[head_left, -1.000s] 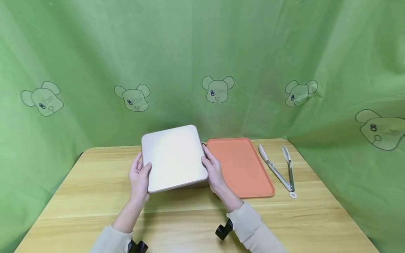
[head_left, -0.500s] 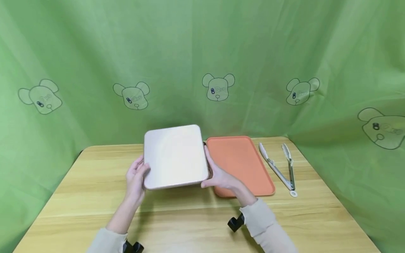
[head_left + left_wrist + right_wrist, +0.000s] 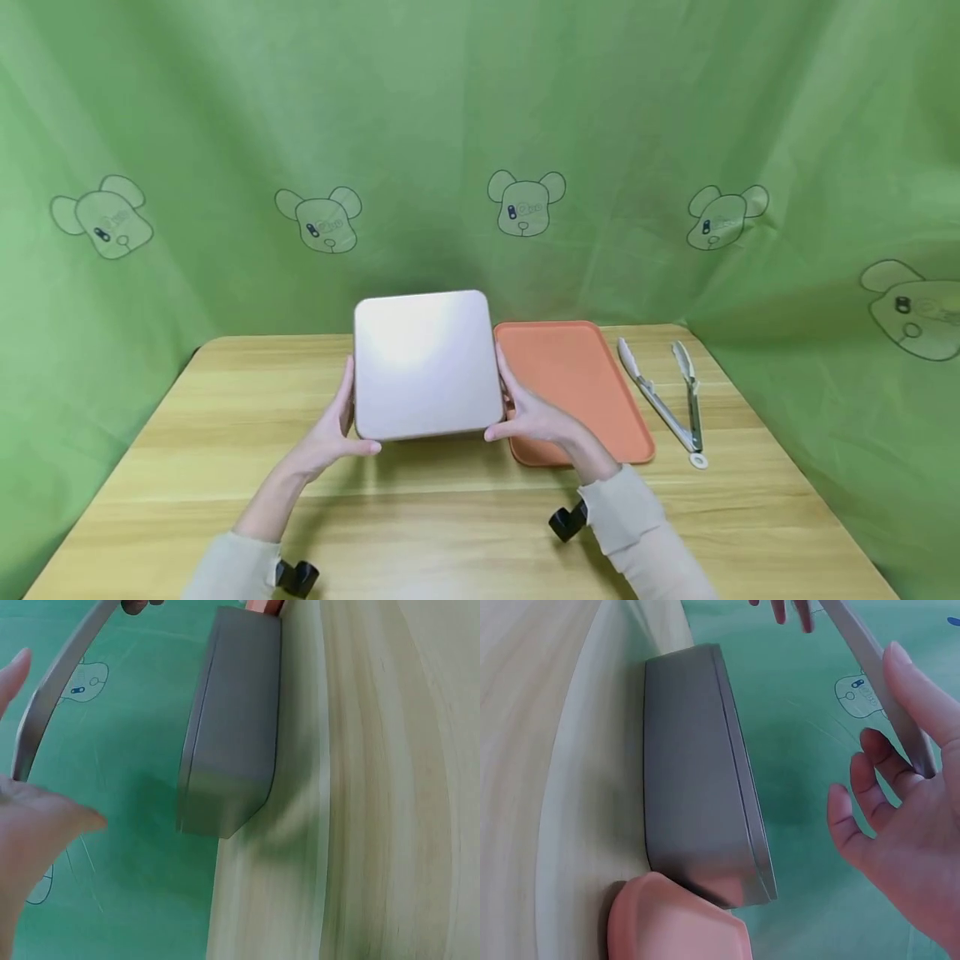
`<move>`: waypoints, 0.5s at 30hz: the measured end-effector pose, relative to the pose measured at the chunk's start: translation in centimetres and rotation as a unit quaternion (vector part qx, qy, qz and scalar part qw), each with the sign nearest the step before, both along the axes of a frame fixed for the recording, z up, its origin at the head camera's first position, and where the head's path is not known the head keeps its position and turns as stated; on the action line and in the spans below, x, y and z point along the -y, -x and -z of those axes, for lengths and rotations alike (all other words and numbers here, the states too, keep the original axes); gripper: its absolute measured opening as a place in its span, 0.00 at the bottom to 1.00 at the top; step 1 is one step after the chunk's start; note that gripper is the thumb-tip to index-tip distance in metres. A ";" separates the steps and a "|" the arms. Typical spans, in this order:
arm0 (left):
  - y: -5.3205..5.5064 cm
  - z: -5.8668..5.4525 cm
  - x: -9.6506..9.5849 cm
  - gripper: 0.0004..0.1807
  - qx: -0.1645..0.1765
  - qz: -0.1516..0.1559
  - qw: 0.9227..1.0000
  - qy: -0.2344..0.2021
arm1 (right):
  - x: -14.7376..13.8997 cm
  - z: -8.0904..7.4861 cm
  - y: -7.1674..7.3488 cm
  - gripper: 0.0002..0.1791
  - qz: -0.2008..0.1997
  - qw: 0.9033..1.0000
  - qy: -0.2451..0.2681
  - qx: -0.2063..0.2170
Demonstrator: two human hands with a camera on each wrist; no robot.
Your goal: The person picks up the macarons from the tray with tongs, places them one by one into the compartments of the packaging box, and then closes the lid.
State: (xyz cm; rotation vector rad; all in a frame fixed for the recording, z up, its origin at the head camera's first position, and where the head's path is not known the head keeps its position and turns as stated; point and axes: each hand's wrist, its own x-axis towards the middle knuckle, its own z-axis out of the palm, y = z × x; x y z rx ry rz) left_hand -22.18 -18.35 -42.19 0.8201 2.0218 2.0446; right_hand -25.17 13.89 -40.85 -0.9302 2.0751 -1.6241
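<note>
A square silver-grey lid [image 3: 427,367] with rounded corners is held up between both hands. My left hand [image 3: 333,429] holds its near left corner, fingers along the left side and thumb across the front edge. At the near right corner, my right hand [image 3: 528,415] has its thumb in front and its fingers along the side. Below the lid, a grey metal box [image 3: 690,765] stands on the table, apart from the lid in both wrist views. From the head view the lid covers most of this box, and its inside is hidden.
An orange tray [image 3: 570,383] lies right beside the box, partly behind my right hand. Further right, metal tongs [image 3: 667,412] lie spread on the wooden table [image 3: 450,525]. A green curtain [image 3: 420,125] with bear-head drawings hangs behind and along the sides.
The lid has shifted a little right and turned to sit more level. Both thumbs have moved from its top face or side down to the front edge.
</note>
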 end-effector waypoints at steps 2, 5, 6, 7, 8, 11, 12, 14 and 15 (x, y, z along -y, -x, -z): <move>0.1 0.0 0.0 0.69 0.005 0.017 1.000 0.004 | -0.1 0.1 -0.1 0.69 0.000 1.000 -0.007 -0.004; 0.2 0.0 0.0 0.69 0.009 0.034 0.999 0.004 | -0.4 0.4 -0.1 0.70 0.000 1.000 -0.024 -0.008; 0.2 0.0 -0.1 0.69 0.009 0.037 0.999 0.004 | -0.5 0.5 -0.1 0.70 0.002 0.999 -0.031 -0.010; 0.3 -0.1 -0.1 0.69 0.010 0.039 0.999 0.007 | -0.7 0.6 -0.1 0.69 0.004 0.999 -0.036 -0.013; 0.3 -0.1 -0.1 0.69 0.009 0.039 0.999 0.012 | -0.8 0.7 0.0 0.69 0.005 0.999 -0.040 -0.014; 0.5 -0.2 -0.4 0.70 0.008 0.037 0.999 0.029 | -1.2 0.9 0.0 0.68 0.003 0.999 -0.038 -0.010; 0.6 -0.1 -0.5 0.69 0.010 0.036 0.999 0.034 | -1.4 0.9 0.1 0.68 0.002 0.999 -0.036 -0.005; 0.9 -0.1 -0.6 0.69 0.013 0.033 0.999 0.041 | -1.5 0.9 0.1 0.68 0.003 0.999 -0.032 0.005; 1.0 0.0 -0.7 0.69 0.016 0.034 0.998 0.040 | -1.6 0.9 0.1 0.68 0.004 0.999 -0.031 0.010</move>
